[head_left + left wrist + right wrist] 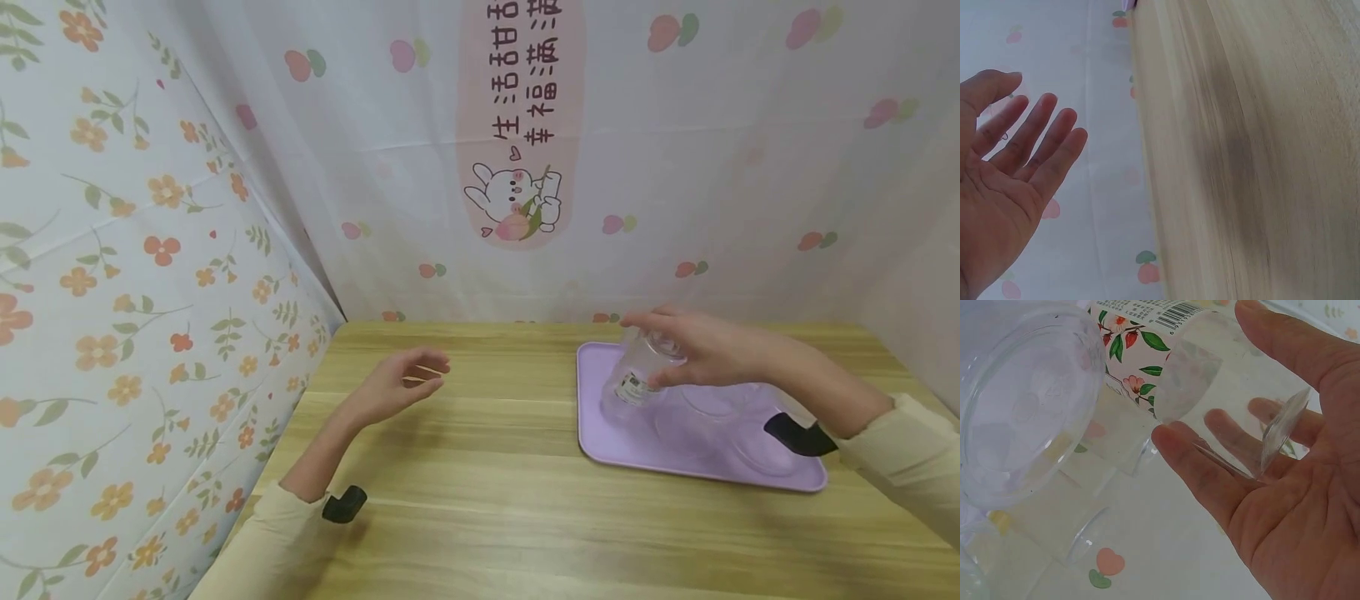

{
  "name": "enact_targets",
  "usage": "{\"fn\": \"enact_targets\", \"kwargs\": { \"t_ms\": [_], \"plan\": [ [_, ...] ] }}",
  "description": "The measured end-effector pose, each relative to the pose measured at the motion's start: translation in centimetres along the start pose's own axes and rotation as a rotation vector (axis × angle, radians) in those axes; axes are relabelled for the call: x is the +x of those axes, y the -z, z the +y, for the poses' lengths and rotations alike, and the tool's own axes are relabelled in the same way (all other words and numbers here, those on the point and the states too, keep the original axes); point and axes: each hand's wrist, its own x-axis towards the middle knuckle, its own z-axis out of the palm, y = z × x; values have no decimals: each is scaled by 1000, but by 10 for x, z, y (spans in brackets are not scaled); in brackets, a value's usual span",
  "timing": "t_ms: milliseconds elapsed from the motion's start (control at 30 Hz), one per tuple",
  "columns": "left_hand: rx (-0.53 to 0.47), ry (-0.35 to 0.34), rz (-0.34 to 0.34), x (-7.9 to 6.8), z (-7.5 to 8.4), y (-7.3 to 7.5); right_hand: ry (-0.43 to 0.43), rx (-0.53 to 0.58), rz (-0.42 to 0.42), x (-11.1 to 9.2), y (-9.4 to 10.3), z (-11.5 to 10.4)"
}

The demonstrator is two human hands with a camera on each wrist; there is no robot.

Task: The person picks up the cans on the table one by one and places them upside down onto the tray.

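My right hand (pixel 701 346) reaches over a lilac tray (pixel 600 437) and holds a clear cup (pixel 630 390) with a printed label, thumb on one side and fingers on the other. In the right wrist view, the cup (pixel 1210 381) has a flowered label with a barcode, and its thick end lies towards the palm. More clear containers (pixel 720 400) stand beside it on the tray, partly hidden under my right forearm. My left hand (pixel 397 383) hovers above the bare table on the left, fingers loosely bent and nothing in them.
The tray sits on the right part of a wooden table (pixel 465 500). A printed curtain (pixel 375 167) hangs along the table's back edge, and a flowered cloth (pixel 150 292) hangs along the left side.
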Motion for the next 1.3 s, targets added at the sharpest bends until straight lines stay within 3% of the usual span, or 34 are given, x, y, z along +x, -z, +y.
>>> {"fn": "enact_targets", "kwargs": {
  "t_ms": [400,933,1133,1300],
  "plan": [
    [55,-9,9,0,-3,3,-38,-8,-88,6,-3,2],
    [113,33,16,-1,-6,7,-83,7,-119,20,-12,-3],
    [166,24,7,-1,-4,8,-72,32,-123,23,-15,-4],
    [270,41,5,-2,-4,7,-64,-6,-98,22,-19,-6]
  ]
}}
